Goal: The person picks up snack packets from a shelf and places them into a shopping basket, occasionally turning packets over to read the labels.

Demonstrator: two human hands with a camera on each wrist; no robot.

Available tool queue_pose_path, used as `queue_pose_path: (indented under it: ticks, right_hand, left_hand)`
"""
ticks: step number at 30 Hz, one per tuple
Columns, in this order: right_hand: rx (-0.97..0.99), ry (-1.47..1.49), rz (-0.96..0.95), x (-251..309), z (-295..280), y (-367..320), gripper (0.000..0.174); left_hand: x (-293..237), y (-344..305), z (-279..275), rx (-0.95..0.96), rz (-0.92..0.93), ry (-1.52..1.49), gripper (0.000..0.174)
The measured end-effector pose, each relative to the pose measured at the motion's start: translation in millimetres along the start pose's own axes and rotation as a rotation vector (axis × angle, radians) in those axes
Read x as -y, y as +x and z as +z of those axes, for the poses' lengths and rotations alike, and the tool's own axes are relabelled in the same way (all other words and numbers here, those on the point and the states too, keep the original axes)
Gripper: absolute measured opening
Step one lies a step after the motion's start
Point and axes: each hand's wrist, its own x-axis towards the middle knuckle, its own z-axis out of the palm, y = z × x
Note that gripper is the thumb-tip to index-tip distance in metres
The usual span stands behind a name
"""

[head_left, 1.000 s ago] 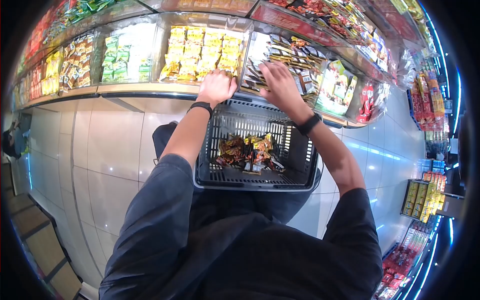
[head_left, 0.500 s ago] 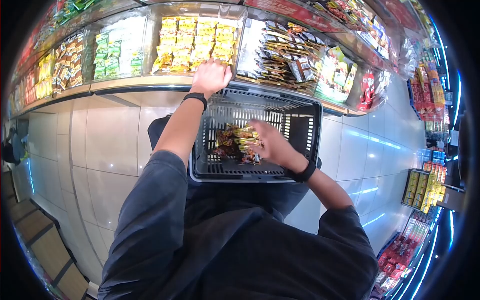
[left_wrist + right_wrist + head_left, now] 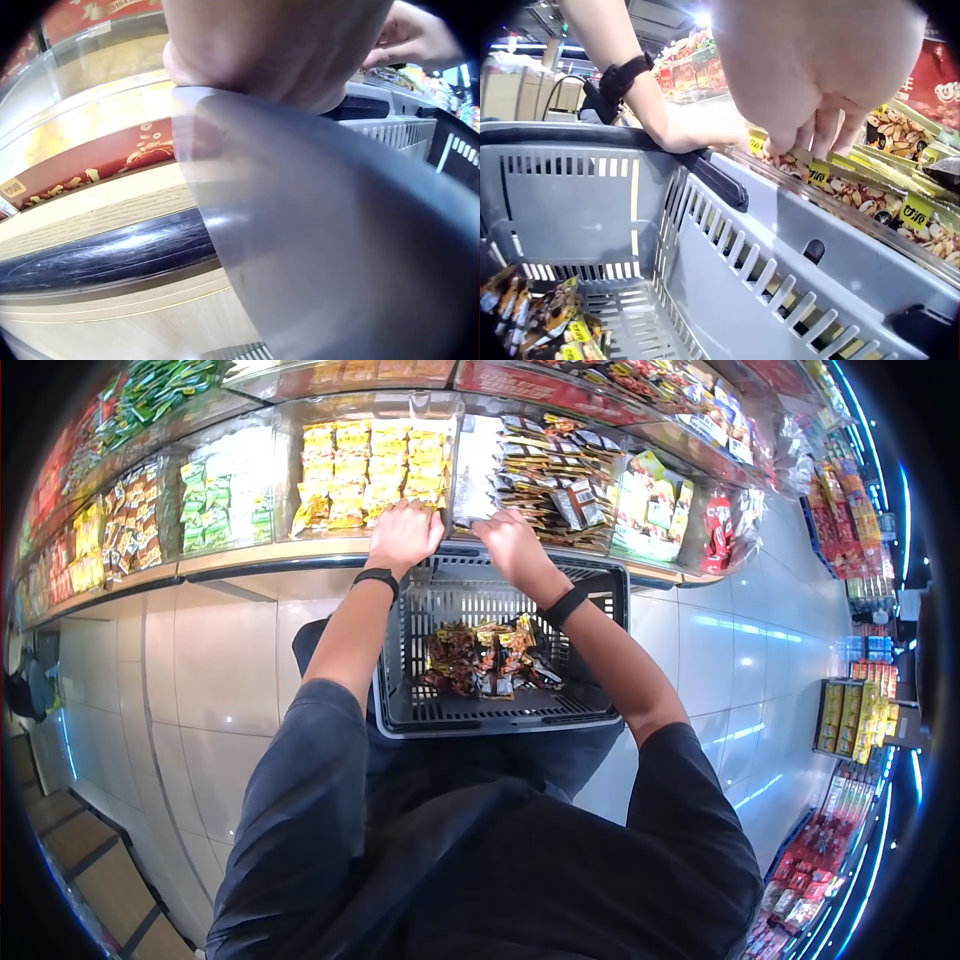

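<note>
A grey shopping basket [image 3: 500,726] stands against the shelf front, with several nut snack packets [image 3: 490,660] piled inside. My left hand [image 3: 405,533] grips the basket's far left corner, just in front of a bin of yellow snack packets [image 3: 375,460]. My right hand [image 3: 515,548] reaches over the far rim into the neighbouring bin. Its fingers [image 3: 823,133] curl down among the upright nut packets [image 3: 847,193] at the bin's front and pinch there. Those packets have yellow tops and show nuts on their faces.
Bins of green packets [image 3: 205,500] and brown packets [image 3: 135,520] line the shelf on the left. A bin with a green and white picture card [image 3: 652,505] and a red-packet bin [image 3: 718,530] lie right. Pale floor tiles [image 3: 715,640] extend beside the basket.
My right hand went from the packet bin down into the basket, over the piled packets, then back up to the bin's front. The left hand stayed at the basket's corner.
</note>
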Motion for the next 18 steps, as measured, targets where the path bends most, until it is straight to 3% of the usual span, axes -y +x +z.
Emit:
queue_pose_path:
  ticks: [2, 6, 7, 8, 10, 12, 13, 15, 16, 18]
  right_hand:
    - [-0.043, -0.014, 0.016, 5, -7, -4, 0.016]
    - [-0.314, 0.081, 0.095, 33, -54, -24, 0.014]
    - [-0.295, 0.121, 0.153, 44, -69, -35, 0.012]
    - [-0.281, 0.152, 0.215, 54, -82, -47, 0.011]
    - [-0.23, 0.373, 0.272, 70, -93, -68, 0.005]
    - [0.024, 0.403, 0.348, 76, -81, -94, 0.012]
    - [0.017, 0.378, 0.366, 73, -78, -101, 0.012]
    - [0.194, 0.242, 0.267, 73, -75, -104, 0.029]
    - [0.191, 0.235, 0.274, 70, -76, -97, 0.029]
    - [-0.069, 0.088, 0.255, 56, -82, -72, 0.051]
  left_hand:
    - [0, -3, -1, 0.016, -0.002, -0.038, 0.033]
    - [3, -6, 6, 0.082, -0.06, 0.025, 0.032]
    - [1, -5, 1, 0.119, -0.054, -0.012, 0.031]
    - [10, -7, 12, 0.034, 0.024, -0.036, 0.037]
    - [6, -5, 6, 0.032, 0.034, -0.021, 0.03]
    - [0, 0, -5, 0.075, 0.028, -0.033, 0.03]
    - [0, 1, -8, 0.106, 0.041, -0.009, 0.03]
    - [-2, 1, -10, 0.079, 0.056, -0.022, 0.032]
    - [-3, 1, -10, 0.056, 0.055, -0.025, 0.033]
    - [-4, 2, -11, 0.054, 0.06, -0.018, 0.033]
